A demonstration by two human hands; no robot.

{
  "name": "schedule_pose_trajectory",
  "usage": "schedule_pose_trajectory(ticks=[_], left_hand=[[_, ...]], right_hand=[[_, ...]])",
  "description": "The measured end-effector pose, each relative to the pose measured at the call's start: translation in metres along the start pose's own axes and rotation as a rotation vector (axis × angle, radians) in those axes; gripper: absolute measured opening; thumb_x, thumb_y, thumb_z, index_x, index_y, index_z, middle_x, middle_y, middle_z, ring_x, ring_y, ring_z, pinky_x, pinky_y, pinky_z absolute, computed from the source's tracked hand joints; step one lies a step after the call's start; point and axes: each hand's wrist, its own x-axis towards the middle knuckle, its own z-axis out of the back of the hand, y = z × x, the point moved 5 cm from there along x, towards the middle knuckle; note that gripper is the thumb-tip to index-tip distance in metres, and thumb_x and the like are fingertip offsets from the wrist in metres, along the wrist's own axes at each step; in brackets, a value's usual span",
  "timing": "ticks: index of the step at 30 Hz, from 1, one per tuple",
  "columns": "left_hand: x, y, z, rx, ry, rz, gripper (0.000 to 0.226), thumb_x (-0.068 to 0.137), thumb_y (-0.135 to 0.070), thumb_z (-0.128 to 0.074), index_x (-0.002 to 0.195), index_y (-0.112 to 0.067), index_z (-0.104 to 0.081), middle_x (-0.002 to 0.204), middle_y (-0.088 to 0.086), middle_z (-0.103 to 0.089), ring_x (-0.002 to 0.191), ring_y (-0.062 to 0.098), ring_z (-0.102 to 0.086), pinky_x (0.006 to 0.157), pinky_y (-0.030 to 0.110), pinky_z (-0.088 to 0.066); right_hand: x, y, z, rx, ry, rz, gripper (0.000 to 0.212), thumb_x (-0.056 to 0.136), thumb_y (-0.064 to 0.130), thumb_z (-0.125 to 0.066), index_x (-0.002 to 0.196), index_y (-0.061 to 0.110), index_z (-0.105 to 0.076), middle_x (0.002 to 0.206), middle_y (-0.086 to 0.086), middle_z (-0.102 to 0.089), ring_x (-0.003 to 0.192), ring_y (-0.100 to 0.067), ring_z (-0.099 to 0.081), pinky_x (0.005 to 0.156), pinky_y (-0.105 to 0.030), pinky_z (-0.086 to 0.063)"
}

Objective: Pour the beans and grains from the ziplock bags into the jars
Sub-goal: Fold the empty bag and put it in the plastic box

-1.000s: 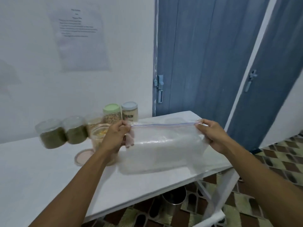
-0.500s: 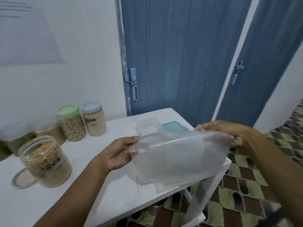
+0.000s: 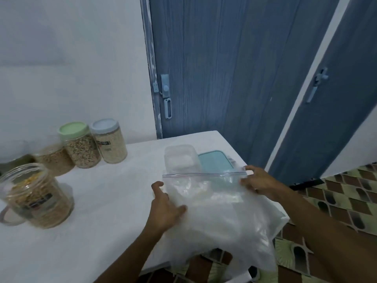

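Blue doors [image 3: 234, 68] and a white wall [image 3: 71, 58] stand beyond both hands. The white worktop [image 3: 102, 211] lies beneath them. An empty ziplock bag [image 3: 220, 211] spans between the hands: right hand [image 3: 259, 181] pinches its corner, left hand [image 3: 165, 207] rests spread against it. Jars [image 3: 83, 146] stand left of the left hand.
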Motion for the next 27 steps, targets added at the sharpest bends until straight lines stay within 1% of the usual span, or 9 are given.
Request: schedule_pose_trajectory(ticks=[3,5,7,9,12,15,19,24,27], left_hand=[[0.001,-0.015,-0.002,0.460,-0.223,-0.144,0.095,0.073,-0.063,-0.074,0.143,-0.024,-0.023,0.138,0.001,-0.040,0.126,0.022,-0.045,0.100,0.040,-0.046],[0.013,-0.039,0.000,0.566,-0.346,-0.270,0.076,0.085,-0.063,-0.061,0.144,-0.025,-0.032,0.145,0.002,-0.035,0.132,0.022,-0.036,0.107,0.042,-0.036],[0.033,-0.062,-0.011,0.670,-0.276,-0.367,0.055,0.095,-0.055,-0.049,0.142,-0.029,-0.039,0.145,0.001,-0.044,0.129,0.022,-0.041,0.108,0.042,-0.033],[0.054,-0.075,-0.028,0.820,-0.126,-0.394,0.050,0.099,-0.051,-0.045,0.144,-0.029,-0.039,0.140,0.001,-0.053,0.125,0.022,-0.048,0.104,0.042,-0.036],[0.079,-0.068,-0.045,0.979,0.129,-0.243,0.052,0.098,-0.045,-0.050,0.145,-0.027,-0.038,0.141,0.003,-0.054,0.123,0.024,-0.053,0.101,0.040,-0.042],[0.085,-0.066,-0.044,0.935,0.119,-0.187,0.031,0.098,-0.029,-0.055,0.129,-0.023,-0.056,0.127,0.005,-0.061,0.108,0.024,-0.059,0.090,0.038,-0.050],[0.079,-0.091,-0.036,0.875,-0.122,-0.433,0.015,0.099,-0.015,-0.052,0.106,-0.011,-0.065,0.108,0.007,-0.068,0.092,0.023,-0.061,0.076,0.034,-0.051],[0.071,-0.103,-0.033,0.850,-0.194,-0.563,0.017,0.100,-0.015,-0.053,0.110,-0.008,-0.065,0.110,0.008,-0.068,0.094,0.024,-0.061,0.081,0.033,-0.049],[0.065,-0.100,-0.038,0.885,-0.204,-0.618,0.020,0.099,-0.016,-0.055,0.114,-0.011,-0.066,0.113,0.006,-0.068,0.099,0.026,-0.062,0.080,0.033,-0.051]], right_hand=[[0.014,-0.003,0.004,-0.245,0.075,0.087,0.039,0.091,0.010,-0.068,0.127,0.020,-0.054,0.097,-0.005,-0.063,0.071,-0.018,-0.058,0.054,-0.023,-0.049],[0.020,-0.007,0.004,-0.322,0.144,0.098,0.040,0.091,0.009,-0.067,0.126,0.021,-0.055,0.093,-0.002,-0.061,0.065,-0.016,-0.054,0.048,-0.020,-0.045],[0.023,-0.009,0.005,-0.399,0.178,0.087,0.039,0.089,0.009,-0.064,0.124,0.024,-0.054,0.091,-0.006,-0.061,0.062,-0.015,-0.052,0.047,-0.021,-0.043],[0.026,-0.009,0.007,-0.499,0.188,0.108,0.031,0.089,0.012,-0.061,0.116,0.025,-0.053,0.098,-0.006,-0.059,0.070,-0.016,-0.054,0.055,-0.024,-0.045],[0.032,-0.005,0.013,-0.555,0.124,0.192,0.010,0.092,0.019,-0.058,0.101,0.020,-0.052,0.097,0.002,-0.056,0.080,-0.012,-0.054,0.063,-0.024,-0.043],[0.039,-0.008,0.017,-0.409,0.065,0.190,0.008,0.094,0.024,-0.055,0.088,0.020,-0.058,0.087,-0.001,-0.061,0.071,-0.017,-0.056,0.060,-0.027,-0.041],[0.053,-0.016,0.016,-0.107,0.000,0.160,0.020,0.097,0.025,-0.055,0.079,0.016,-0.058,0.075,-0.009,-0.057,0.066,-0.021,-0.052,0.063,-0.029,-0.039],[0.068,-0.006,0.004,0.174,-0.054,0.137,0.024,0.098,0.017,-0.051,0.077,0.013,-0.061,0.072,-0.009,-0.057,0.063,-0.020,-0.050,0.063,-0.029,-0.042],[0.078,0.011,0.003,0.291,-0.117,0.147,0.019,0.100,0.019,-0.050,0.091,0.012,-0.066,0.086,-0.008,-0.062,0.070,-0.018,-0.053,0.065,-0.028,-0.046]])
